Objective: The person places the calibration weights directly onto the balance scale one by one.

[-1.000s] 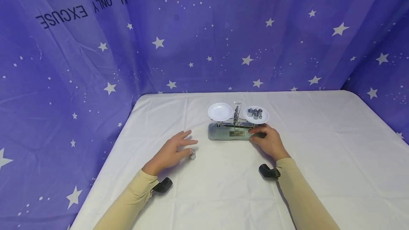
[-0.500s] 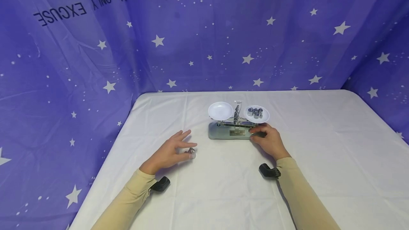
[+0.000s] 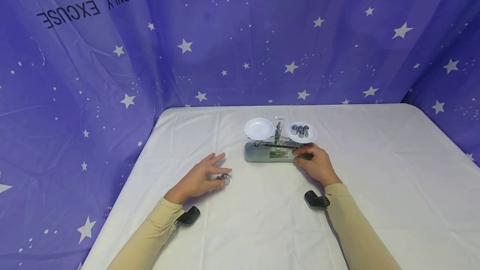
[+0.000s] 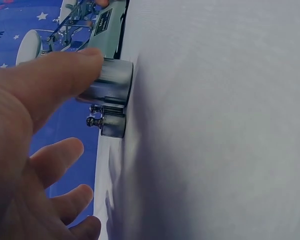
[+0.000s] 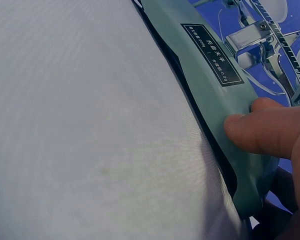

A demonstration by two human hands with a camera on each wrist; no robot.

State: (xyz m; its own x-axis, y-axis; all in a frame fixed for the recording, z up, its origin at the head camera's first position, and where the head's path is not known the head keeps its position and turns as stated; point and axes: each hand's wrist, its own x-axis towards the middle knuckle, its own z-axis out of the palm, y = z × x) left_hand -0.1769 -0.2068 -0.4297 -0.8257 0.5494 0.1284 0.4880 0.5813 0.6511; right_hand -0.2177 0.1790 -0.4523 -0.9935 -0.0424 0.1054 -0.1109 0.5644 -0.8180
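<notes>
My left hand [image 3: 198, 179] hovers low over the cloth with spread fingers. Its thumb [image 4: 85, 65] touches a large silver balance weight [image 4: 115, 82], and smaller knobbed weights [image 4: 112, 122] stand right beside that one. In the head view the index finger stretches just behind these weights. My right hand [image 3: 316, 163] grips the right end of a pan balance [image 3: 264, 153], thumb [image 5: 242, 130] on the front of its green base; the other fingers are partly hidden behind it. The balance's right pan [image 3: 311, 137] bears several weights [image 3: 301, 133]; its left pan [image 3: 259, 128] is bare.
A white cloth covers the table [image 3: 262, 220]. Purple curtains [image 3: 240, 45] with white stars hang behind it and on both sides. Black wrist devices [image 3: 189, 216] sit below the sleeve cuffs.
My left thumb has shifted slightly towards me, so more of the small weights show between thumb and index finger. The right hand keeps its grip on the balance base.
</notes>
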